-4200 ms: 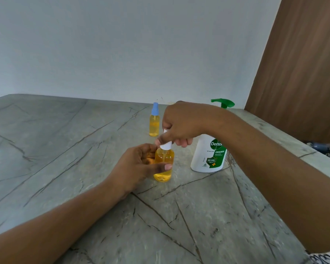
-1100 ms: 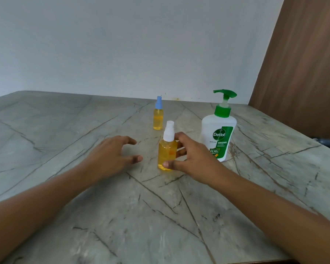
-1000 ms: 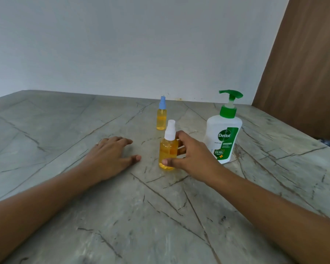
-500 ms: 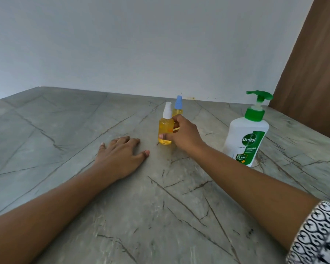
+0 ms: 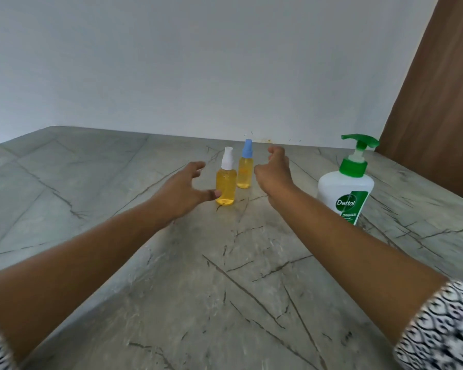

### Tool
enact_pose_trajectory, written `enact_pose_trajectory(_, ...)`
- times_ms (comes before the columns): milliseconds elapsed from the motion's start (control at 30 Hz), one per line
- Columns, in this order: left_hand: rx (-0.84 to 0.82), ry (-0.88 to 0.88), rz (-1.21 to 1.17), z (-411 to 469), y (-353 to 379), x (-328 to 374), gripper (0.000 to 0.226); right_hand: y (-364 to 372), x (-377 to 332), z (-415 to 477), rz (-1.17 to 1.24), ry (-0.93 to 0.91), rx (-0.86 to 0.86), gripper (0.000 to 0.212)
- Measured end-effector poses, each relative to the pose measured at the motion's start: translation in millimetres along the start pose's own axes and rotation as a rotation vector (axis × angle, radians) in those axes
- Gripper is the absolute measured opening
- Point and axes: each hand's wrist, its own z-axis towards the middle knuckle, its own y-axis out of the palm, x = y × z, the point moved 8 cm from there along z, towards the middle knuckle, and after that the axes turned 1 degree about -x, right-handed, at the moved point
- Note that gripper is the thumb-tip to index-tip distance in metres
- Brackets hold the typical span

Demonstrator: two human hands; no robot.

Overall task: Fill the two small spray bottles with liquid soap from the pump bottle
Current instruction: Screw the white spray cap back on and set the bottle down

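Two small spray bottles full of yellow liquid stand upright side by side on the marbled table. The white-capped bottle is nearer; the blue-capped bottle stands just behind and to its right. My left hand hovers just left of the white-capped bottle, fingers spread, thumb tip close to its base. My right hand hangs just right of the blue-capped bottle, fingers apart, holding nothing. The white pump bottle with its green pump stands further right.
A pale wall closes off the table's far edge. A brown wooden panel rises at the far right behind the pump bottle. My forearms reach in from both lower corners, with patterned sleeves showing at the frame edges.
My right hand slid the white-capped bottle back beside the blue-capped one and has let it go. My left hand lifted off the table and moved toward the bottles.
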Motion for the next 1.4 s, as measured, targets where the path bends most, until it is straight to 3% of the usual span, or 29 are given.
enact_pose_trajectory(133, -0.067, 0.026, -0.046, 18, 21, 13, 0.079, 25, 23, 10, 0.026, 0.115, -0.088, 0.070)
enact_pose_trajectory(267, 0.032, 0.021, -0.040, 28, 23, 2, 0.059, 32, 22, 17, -0.001, 0.048, -0.087, 0.053)
enact_pose_trajectory(633, 0.141, 0.042, 0.062, 45, 13, -5, 0.060, 37, 25, 21, -0.069, -0.030, -0.176, 0.036)
enact_pose_trajectory(1400, 0.163, 0.061, 0.157, 83, 15, 1, 0.053, 53, 11, 36, -0.153, -0.109, -0.173, 0.041)
